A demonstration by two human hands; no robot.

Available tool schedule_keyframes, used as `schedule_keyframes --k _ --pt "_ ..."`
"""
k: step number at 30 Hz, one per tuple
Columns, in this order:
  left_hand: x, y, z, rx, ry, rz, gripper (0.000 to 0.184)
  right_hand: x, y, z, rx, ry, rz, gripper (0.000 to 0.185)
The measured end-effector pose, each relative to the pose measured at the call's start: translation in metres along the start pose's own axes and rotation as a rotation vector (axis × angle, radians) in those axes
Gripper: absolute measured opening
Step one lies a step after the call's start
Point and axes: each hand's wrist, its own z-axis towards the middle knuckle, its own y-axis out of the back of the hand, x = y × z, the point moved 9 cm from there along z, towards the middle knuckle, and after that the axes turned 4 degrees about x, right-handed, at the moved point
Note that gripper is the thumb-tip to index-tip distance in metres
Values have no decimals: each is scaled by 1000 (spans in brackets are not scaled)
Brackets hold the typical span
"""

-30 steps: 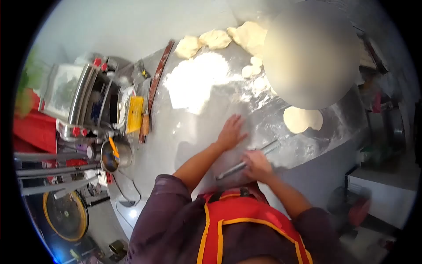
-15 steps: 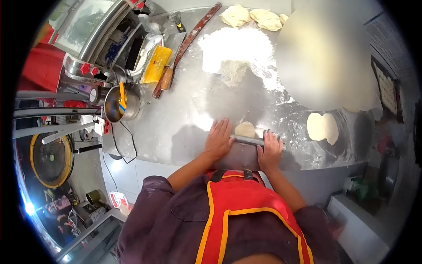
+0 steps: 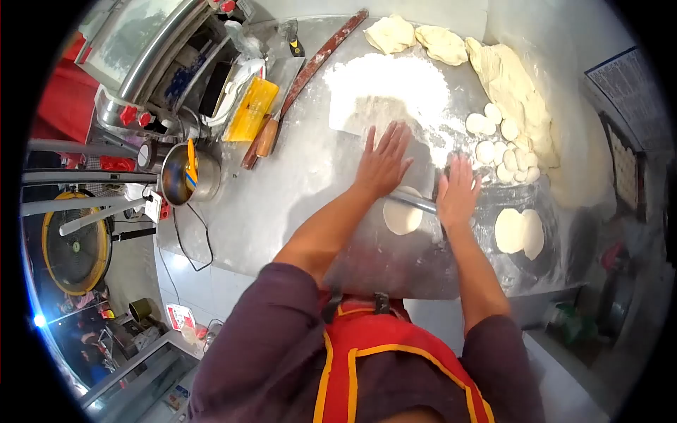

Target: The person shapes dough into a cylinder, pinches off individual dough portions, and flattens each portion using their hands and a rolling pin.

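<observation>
My left hand [image 3: 381, 162] lies with its fingers spread over the left end of a thin metal rolling pin [image 3: 416, 200]. At the pin's right end is my right hand [image 3: 458, 194], flat with its fingers stretched out. The pin crosses the upper part of a round flat dough piece [image 3: 403, 216] between my hands. To the right, two flat dough rounds [image 3: 509, 230] overlap on the metal table [image 3: 282, 204]. Several small dough balls [image 3: 509, 155] sit beyond my right hand, beside a long slab of dough [image 3: 515, 92].
White flour [image 3: 388, 84] is heaped beyond my hands, with two dough lumps [image 3: 441, 45] behind it. At the left are a yellow scraper [image 3: 252, 109], a long brown stick [image 3: 317, 60], a metal pot [image 3: 206, 176] with an orange-handled tool, and a machine with red knobs [image 3: 128, 115].
My hands and the rolling pin have moved forward, away from my body. The dough round between my hands looks larger. The small dough balls and long slab now show.
</observation>
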Motion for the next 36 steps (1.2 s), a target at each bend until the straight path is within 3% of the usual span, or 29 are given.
schedule_keyframes --k 3,6,9,11,12,15,18,21,24,27,30,32,36 --pt "-12 15 -77 98 -11 -109 69 24 1 -73 133 74 41 62" --pt "-27 16 -162 141 9 -218 77 42 13 -145 90 150 206 65" --pt "-36 25 -184 73 2 -243 80 50 20 -169 84 161 219 61" --pt "-36 19 -164 97 -4 -356 77 46 21 -151 92 168 251 56" --pt "-34 17 -143 103 -14 -409 76 44 18 -141 129 152 299 44" --pt "-39 -11 -103 352 -37 -372 58 40 16 -135 186 177 381 40" --pt "-54 -5 -100 392 -228 -497 40 25 18 -158 215 169 369 43" --pt "-61 -7 -115 286 -394 -429 29 5 20 -192 213 152 380 41" --pt "-58 -3 -111 229 -312 -520 21 -10 29 -207 206 175 392 41" --pt "-43 0 -84 229 78 -626 19 -15 32 -209 212 163 434 42" --pt "-61 31 -33 57 70 -718 21 -16 30 -209 161 170 451 41" --pt "-87 38 -2 114 93 -871 23 -16 27 -210 188 152 437 42" --pt "-140 -19 38 147 -83 -881 30 -18 32 -208 181 154 454 39"
